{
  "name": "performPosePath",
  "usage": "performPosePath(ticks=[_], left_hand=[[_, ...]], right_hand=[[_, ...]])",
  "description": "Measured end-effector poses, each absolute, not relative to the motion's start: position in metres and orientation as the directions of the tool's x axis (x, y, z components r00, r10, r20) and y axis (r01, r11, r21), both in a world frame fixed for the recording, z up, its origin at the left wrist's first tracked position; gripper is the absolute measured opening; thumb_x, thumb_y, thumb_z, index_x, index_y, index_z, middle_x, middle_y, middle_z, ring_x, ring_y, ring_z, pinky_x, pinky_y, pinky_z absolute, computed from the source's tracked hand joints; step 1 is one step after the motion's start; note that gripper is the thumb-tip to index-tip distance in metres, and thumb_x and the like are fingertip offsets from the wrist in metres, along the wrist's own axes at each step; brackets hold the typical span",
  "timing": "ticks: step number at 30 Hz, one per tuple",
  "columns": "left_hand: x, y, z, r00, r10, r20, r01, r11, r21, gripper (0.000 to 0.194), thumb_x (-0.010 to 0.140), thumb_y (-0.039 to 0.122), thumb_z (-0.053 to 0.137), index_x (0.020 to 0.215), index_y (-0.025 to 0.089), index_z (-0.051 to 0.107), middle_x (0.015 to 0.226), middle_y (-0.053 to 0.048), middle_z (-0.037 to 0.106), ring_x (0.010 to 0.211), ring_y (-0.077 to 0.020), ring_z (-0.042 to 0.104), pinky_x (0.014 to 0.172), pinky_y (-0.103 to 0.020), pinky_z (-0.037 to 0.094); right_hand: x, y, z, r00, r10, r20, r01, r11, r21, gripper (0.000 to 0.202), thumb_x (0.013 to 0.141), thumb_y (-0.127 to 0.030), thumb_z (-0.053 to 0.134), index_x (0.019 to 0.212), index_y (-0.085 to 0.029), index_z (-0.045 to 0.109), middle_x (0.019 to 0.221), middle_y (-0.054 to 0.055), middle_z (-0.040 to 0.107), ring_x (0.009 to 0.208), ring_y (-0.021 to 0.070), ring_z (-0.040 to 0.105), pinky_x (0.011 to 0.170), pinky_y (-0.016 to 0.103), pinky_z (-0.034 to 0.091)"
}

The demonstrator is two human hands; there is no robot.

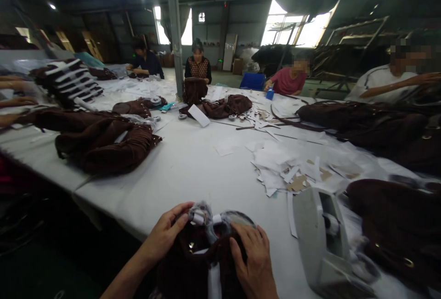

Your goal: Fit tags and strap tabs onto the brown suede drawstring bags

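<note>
A dark brown bag (200,271) stands at the near table edge, its mouth facing up. Clear plastic wraps its round handles (203,214), and a white strip (214,280) runs down its side. With thumb and fingers, my left hand (170,225) grips the top of the bag beside the wrapped handle. My right hand (253,255) is closed over the opposite side of the rim, fingers bent around it. A small metal fitting (191,245) shows inside the opening. The lower part of the bag runs out of view.
A grey tape dispenser (310,239) sits right, next to another brown bag (396,225). Paper scraps (279,166) lie beyond it. More brown bags (106,143) are piled left. A metal post (175,32) rises at the table's far side, where several people sit.
</note>
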State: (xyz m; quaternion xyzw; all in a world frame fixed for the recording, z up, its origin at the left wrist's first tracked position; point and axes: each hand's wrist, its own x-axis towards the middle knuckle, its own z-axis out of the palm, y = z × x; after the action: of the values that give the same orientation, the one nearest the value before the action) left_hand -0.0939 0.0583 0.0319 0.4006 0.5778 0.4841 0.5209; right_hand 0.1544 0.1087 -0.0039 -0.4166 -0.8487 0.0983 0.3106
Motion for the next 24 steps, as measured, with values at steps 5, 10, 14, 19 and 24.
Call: performPosePath(ticks=[5,10,14,19,24], left_hand=[[-0.094,0.049,0.04,-0.135,0.969,-0.207,-0.026,0.205,0.978,0.053,0.084,0.035,0.057,0.134,0.023,0.044,0.128,-0.006,0.055,0.12,-0.0241,0.048,0.106,-0.037,0.033],[-0.089,0.04,0.045,-0.087,0.981,-0.172,-0.085,0.165,0.983,0.067,0.083,0.024,0.055,0.144,0.024,0.025,0.126,-0.008,0.054,0.116,-0.0231,0.051,0.104,-0.039,0.033],[-0.088,0.034,0.048,-0.031,0.988,-0.154,-0.213,0.144,0.966,0.082,0.075,0.011,0.055,0.145,0.027,0.017,0.133,-0.009,0.048,0.121,-0.0237,0.047,0.104,-0.04,0.031],[-0.09,0.025,0.048,-0.028,0.998,-0.057,-0.324,0.045,0.945,0.093,0.07,0.012,0.064,0.144,0.03,0.012,0.139,-0.01,0.042,0.129,-0.0248,0.039,0.107,-0.041,0.028],[-0.09,0.016,0.041,-0.075,0.995,-0.07,-0.275,0.047,0.96,0.085,0.071,0.022,0.071,0.142,0.026,0.024,0.137,-0.01,0.046,0.125,-0.025,0.045,0.107,-0.04,0.031]], right_hand=[[0.155,0.112,-0.013,-0.401,0.783,0.476,0.628,0.613,-0.48,0.025,0.089,-0.033,0.048,0.111,-0.024,0.058,0.104,0.006,0.069,0.097,0.0237,0.063,0.1,0.051,0.033],[0.143,0.107,0.009,-0.228,0.794,0.563,0.614,0.566,-0.55,0.029,0.089,-0.032,0.05,0.115,-0.019,0.056,0.108,0.01,0.066,0.101,0.0244,0.06,0.102,0.051,0.035],[0.121,0.102,0.038,-0.256,0.856,0.449,0.509,0.515,-0.69,0.036,0.088,-0.034,0.05,0.12,-0.019,0.053,0.118,0.011,0.062,0.109,0.0248,0.057,0.098,0.045,0.042],[0.09,0.105,0.057,-0.434,0.891,0.136,0.395,0.324,-0.859,0.049,0.085,-0.041,0.054,0.128,-0.017,0.049,0.12,0.013,0.062,0.105,0.027,0.06,0.092,0.043,0.047],[0.084,0.106,0.054,-0.44,0.898,0.01,0.144,0.082,-0.986,0.04,0.082,-0.042,0.058,0.113,-0.019,0.051,0.098,0.009,0.07,0.089,0.0234,0.066,0.08,0.037,0.053]])
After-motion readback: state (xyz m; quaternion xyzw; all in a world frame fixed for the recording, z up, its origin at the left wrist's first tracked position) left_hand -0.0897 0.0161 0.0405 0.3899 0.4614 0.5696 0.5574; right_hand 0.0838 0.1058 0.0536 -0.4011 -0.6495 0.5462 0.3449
